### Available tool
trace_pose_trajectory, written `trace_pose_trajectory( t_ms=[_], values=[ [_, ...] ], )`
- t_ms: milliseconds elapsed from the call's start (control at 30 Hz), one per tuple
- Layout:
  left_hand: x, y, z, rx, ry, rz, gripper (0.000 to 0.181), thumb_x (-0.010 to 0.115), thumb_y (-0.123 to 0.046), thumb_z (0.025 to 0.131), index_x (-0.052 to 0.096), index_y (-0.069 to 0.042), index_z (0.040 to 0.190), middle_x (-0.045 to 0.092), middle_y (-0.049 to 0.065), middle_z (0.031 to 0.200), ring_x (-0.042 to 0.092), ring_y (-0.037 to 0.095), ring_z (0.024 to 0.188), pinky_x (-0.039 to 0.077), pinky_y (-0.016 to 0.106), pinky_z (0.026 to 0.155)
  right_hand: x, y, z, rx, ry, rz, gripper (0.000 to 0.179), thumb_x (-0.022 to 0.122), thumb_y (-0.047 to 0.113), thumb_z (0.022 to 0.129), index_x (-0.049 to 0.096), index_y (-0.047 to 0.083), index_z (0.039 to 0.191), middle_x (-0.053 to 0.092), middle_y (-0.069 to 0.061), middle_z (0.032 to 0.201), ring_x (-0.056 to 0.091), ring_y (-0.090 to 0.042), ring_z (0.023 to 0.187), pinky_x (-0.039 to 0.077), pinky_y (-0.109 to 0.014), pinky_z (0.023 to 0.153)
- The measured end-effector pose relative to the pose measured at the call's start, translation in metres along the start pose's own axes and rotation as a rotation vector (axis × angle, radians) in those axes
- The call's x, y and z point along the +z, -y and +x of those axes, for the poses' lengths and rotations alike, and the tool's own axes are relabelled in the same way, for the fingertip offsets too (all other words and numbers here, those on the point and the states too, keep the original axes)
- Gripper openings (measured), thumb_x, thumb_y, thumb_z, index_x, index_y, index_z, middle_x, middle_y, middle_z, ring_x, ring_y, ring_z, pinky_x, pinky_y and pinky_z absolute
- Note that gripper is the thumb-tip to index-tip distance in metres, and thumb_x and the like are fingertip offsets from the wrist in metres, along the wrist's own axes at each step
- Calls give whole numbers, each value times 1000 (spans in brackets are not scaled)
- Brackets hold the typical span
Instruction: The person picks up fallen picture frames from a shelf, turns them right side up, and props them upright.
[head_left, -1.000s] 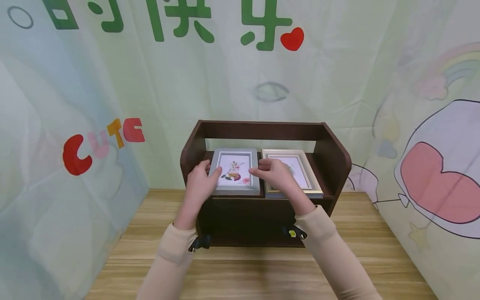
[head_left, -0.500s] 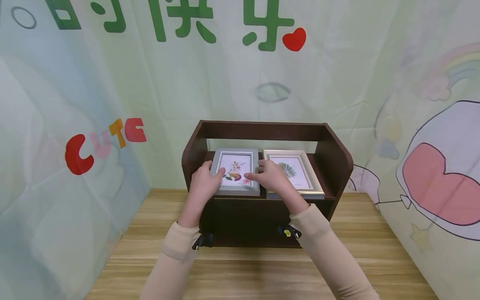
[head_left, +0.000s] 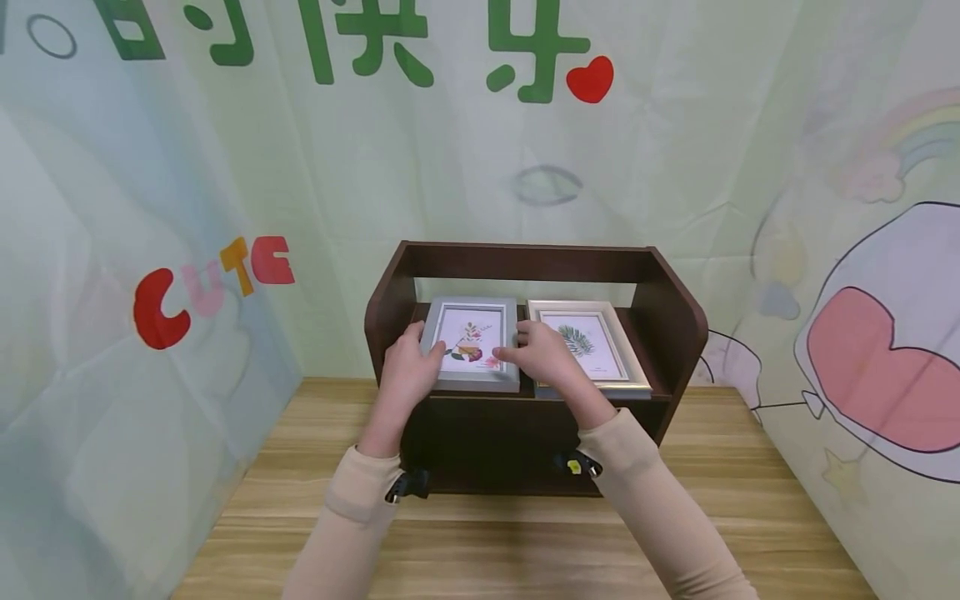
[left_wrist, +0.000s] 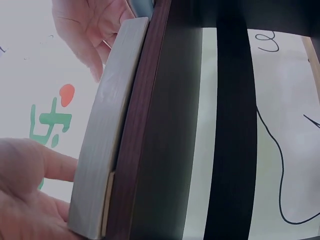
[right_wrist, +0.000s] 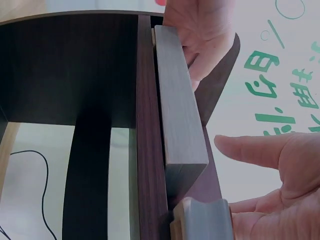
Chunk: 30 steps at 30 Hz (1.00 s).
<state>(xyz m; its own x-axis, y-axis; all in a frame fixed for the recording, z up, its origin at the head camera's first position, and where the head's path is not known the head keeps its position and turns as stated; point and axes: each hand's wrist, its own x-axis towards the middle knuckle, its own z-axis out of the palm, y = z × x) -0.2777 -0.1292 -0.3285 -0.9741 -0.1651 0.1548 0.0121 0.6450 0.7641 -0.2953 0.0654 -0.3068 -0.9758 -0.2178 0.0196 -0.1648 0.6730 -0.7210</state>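
A grey picture frame (head_left: 474, 333) with a flower picture lies flat on the left part of the dark brown shelf (head_left: 528, 260). At its left side is my left hand (head_left: 408, 367), thumb reaching over the edge and fingers beside the frame's side. My right hand (head_left: 546, 357) hovers at the right side, thumb above the grey frame and fingers over the gap beside it. In the right wrist view the right thumb (right_wrist: 247, 150) stands apart from the frame. To the right lies a gold picture frame (head_left: 592, 346) with a leaf picture, its lower left corner hidden by the right hand.
The shelf has raised side panels (head_left: 678, 325) and a back rail, and stands on a wood-grain table (head_left: 480, 542). A printed cloth (head_left: 337, 192) hangs behind and along both sides. Beneath the frames, the shelf's lower front (head_left: 487, 442) is dark.
My right hand has shifted slightly left, uncovering more of the leaf picture. The left hand has barely moved. Both frames keep their places on the shelf.
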Motion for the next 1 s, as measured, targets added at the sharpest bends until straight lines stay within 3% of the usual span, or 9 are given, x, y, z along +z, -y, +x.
trace_pose_trajectory(
  t_ms=[367, 567, 767, 1000],
  values=[
    [1, -1, 1, 49, -37, 2, 55, 50, -4, 89, 36, 3, 142, 44, 26, 141, 43, 40, 128, 35, 50, 108, -1, 1, 0, -35, -71, 11, 52, 65, 12, 88, 48, -4, 134, 53, -21, 135, 51, -32, 124, 46, -43, 99],
    [0, 0, 0, 41, -62, -26, 55, 50, -3, 89, 38, 0, 142, 45, 23, 141, 44, 39, 128, 36, 50, 107, -3, 0, 0, -64, -115, 19, 53, 61, -1, 79, 52, -4, 131, 57, -21, 130, 52, -31, 123, 46, -41, 98],
    [0, 1, 0, 44, -66, -47, 56, 51, -3, 88, 37, 0, 142, 45, 23, 141, 44, 38, 128, 35, 50, 108, -4, -3, -1, -55, -109, 98, 53, 64, -1, 81, 51, -2, 133, 56, -20, 133, 51, -30, 125, 47, -41, 96],
    [-3, 1, -1, 33, -64, -55, 58, 52, -6, 90, 34, 0, 144, 44, 22, 143, 44, 37, 129, 35, 49, 108, -12, -7, -1, 21, -36, 249, 61, 67, 6, 85, 42, -1, 139, 54, -20, 135, 54, -30, 120, 49, -42, 95]
  ],
)
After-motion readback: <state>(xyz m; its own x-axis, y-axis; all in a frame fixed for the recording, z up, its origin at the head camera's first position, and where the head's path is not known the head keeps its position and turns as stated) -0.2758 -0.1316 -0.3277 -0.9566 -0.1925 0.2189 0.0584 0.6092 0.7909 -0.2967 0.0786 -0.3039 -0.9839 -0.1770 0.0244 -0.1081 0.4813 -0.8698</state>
